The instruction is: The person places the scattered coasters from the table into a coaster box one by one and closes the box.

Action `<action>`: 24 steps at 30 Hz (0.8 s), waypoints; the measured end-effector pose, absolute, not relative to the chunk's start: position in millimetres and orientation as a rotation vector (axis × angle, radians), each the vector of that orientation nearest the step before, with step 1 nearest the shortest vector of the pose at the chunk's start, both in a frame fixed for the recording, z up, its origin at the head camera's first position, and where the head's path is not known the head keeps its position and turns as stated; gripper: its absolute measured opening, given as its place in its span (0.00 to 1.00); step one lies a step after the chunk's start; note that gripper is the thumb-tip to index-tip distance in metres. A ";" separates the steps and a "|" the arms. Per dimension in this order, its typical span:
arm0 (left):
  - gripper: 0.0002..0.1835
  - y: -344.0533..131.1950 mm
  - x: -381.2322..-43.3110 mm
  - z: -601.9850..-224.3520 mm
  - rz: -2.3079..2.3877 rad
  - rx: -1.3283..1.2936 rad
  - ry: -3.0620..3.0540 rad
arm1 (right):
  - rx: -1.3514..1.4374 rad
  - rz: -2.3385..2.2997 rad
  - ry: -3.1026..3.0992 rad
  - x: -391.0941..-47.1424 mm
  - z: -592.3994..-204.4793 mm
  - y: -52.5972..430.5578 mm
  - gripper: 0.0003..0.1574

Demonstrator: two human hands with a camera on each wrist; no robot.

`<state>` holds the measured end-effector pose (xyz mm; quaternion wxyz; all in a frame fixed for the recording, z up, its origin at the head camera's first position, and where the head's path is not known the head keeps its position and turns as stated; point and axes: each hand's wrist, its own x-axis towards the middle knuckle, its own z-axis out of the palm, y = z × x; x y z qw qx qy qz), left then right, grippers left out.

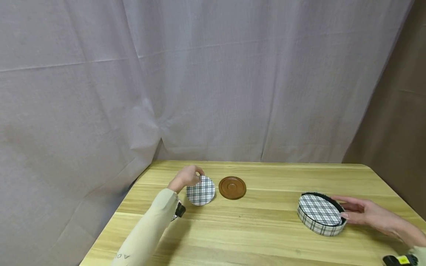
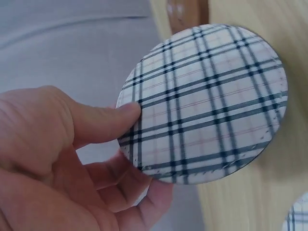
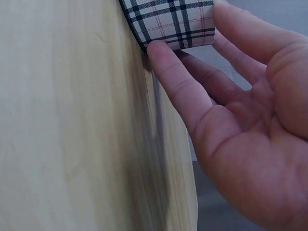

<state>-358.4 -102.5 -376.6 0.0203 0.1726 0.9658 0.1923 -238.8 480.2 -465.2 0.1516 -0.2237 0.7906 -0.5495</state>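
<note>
In the head view my left hand (image 1: 188, 176) pinches the edge of a round plaid coaster (image 1: 201, 193), white with dark and thin reddish lines. The left wrist view has the thumb on the coaster's (image 2: 207, 103) plaid face and the fingers behind its rim. On the right, my right hand (image 1: 367, 214) grips the side of a round plaid coaster holder (image 1: 319, 228) with a dark inner rim. A plaid coaster (image 1: 319, 210) lies inside that holder; how many lie beneath it is hidden. The right wrist view catches only part of the holder's wall (image 3: 173, 21).
A brown wooden coaster (image 1: 232, 187) with ring grooves lies just right of the held one. Another plaid coaster (image 2: 299, 217) lies on the wooden table (image 1: 253, 229), mostly hidden by the left forearm in the head view. Grey curtain (image 1: 213, 92) hangs behind the table.
</note>
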 end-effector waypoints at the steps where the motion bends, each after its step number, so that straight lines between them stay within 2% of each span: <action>1: 0.14 -100.7 -356.9 -374.5 0.609 0.553 2.978 | -0.634 -1.581 2.265 -238.8 -465.0 480.0 0.33; 10: 0.14 -73.3 -346.5 -371.6 0.853 0.748 2.798 | -0.615 -1.591 2.254 -239.0 -465.9 479.6 0.33; 24: 0.10 -21.1 -336.4 -375.1 1.177 0.767 2.704 | -0.624 -1.587 2.247 -239.2 -465.2 479.7 0.33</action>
